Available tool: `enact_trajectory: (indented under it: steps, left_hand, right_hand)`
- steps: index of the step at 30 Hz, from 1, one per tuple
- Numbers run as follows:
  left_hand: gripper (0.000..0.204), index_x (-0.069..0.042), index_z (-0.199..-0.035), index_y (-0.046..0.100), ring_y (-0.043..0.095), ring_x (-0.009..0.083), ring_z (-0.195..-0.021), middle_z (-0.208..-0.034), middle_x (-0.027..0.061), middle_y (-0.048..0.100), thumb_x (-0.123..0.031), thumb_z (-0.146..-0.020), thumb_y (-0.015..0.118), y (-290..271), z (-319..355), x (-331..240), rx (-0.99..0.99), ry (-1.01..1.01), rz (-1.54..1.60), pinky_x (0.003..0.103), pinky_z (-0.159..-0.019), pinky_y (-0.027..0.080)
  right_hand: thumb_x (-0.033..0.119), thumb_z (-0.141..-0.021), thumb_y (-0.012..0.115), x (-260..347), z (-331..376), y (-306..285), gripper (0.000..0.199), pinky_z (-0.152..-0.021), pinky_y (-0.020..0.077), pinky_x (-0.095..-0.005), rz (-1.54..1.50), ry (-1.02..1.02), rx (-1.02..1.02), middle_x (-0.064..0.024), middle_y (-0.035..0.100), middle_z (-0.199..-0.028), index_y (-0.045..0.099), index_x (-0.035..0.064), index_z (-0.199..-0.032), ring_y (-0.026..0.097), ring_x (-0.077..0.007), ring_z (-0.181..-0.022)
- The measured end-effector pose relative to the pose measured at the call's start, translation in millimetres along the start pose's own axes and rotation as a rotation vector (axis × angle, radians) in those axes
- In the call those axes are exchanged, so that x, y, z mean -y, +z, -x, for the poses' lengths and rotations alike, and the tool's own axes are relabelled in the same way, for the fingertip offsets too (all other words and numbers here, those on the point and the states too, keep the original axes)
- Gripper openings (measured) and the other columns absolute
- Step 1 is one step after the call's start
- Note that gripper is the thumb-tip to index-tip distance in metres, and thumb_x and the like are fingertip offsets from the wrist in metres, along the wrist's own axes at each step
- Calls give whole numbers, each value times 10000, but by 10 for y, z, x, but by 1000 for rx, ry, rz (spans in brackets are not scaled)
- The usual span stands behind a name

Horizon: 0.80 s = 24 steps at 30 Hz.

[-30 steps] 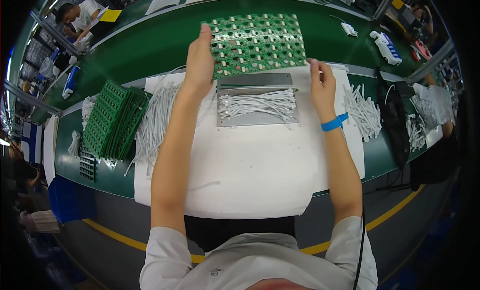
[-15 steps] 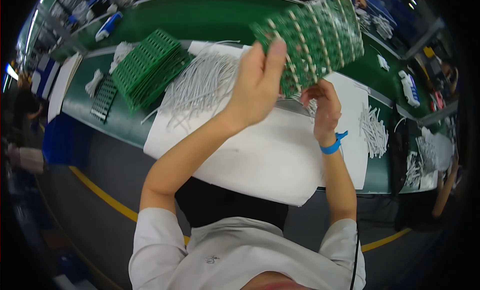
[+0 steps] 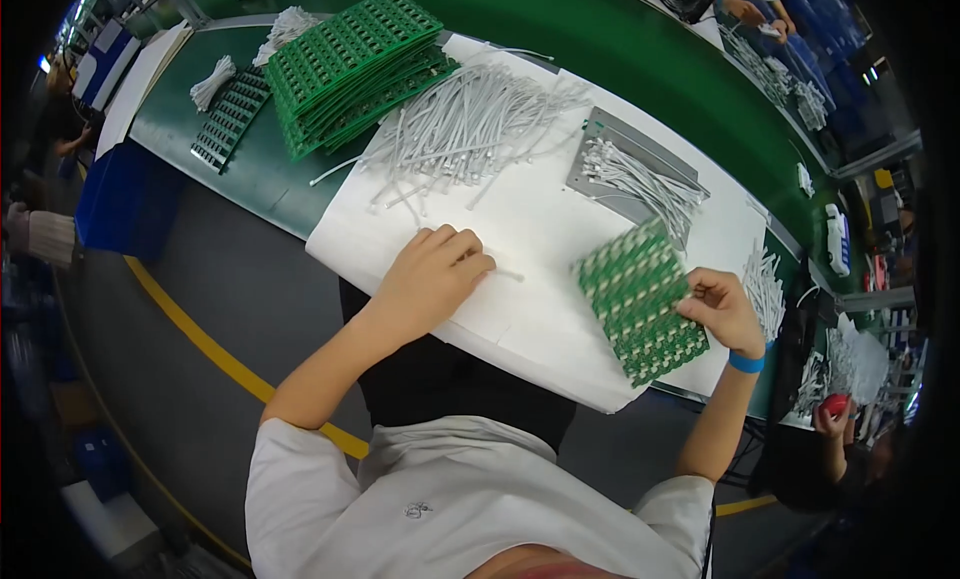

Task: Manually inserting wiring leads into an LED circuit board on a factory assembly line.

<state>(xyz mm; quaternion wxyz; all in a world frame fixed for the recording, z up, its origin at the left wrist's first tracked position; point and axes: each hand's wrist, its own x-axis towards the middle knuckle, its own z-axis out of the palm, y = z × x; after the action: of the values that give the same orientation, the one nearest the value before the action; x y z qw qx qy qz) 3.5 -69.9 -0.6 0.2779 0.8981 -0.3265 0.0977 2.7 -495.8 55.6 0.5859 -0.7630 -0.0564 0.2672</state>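
One green work surface (image 3: 640, 49) is seen, curving along an aisle floor marked with a yellow line (image 3: 190, 329); one white paper sheet (image 3: 540, 229) is spread on it. One stack of green circuit panels (image 3: 355, 64) is set at the far left, with one loose heap of white cable ties (image 3: 470, 124) beside it and one grey metal tray (image 3: 625, 169) of white wires. One green rectangular circuit panel (image 3: 640, 299) is held at its right edge in the closed grip of the right hand (image 3: 722, 309), over the sheet's near right corner. One thin white tie (image 3: 503, 272) is pinched by the left hand (image 3: 432, 276) against the sheet.
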Motion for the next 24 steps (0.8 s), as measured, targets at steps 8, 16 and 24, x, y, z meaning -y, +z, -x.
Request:
enact_trajectory:
  steps: [8,16,24]
  left_hand:
    - [141,-85,-973,644,586,273,-878,-932,59,597,-87,-877,747,91,-9,-29,11,-152,24,398,-796,461]
    - [85,-11,-1045,577,625,273,-765,-877,130,662,-47,-995,636,136,87,60,-248,-496,470,360,-719,489]
    - [104,-27,-991,732,677,232,-775,-906,98,750,18,-897,727,459,-227,-703,-65,-164,713,317,-684,529]
  right_hand:
    - [43,-875,763,17,-353,512,287,-810,543,-368,567,-316,-319,-166,692,-1098,716,-4,-1154,678,-307,-975]
    - [242,-821,841,-91,-245,1183,486,-1083,426,-488,844,-472,-436,-149,607,-1376,690,81,-1254,546,-373,-1293]
    - [167,-874,794,-220,-93,1395,535,-897,479,-384,356,-549,-579,-71,711,-1046,641,92,-1381,661,-255,-947]
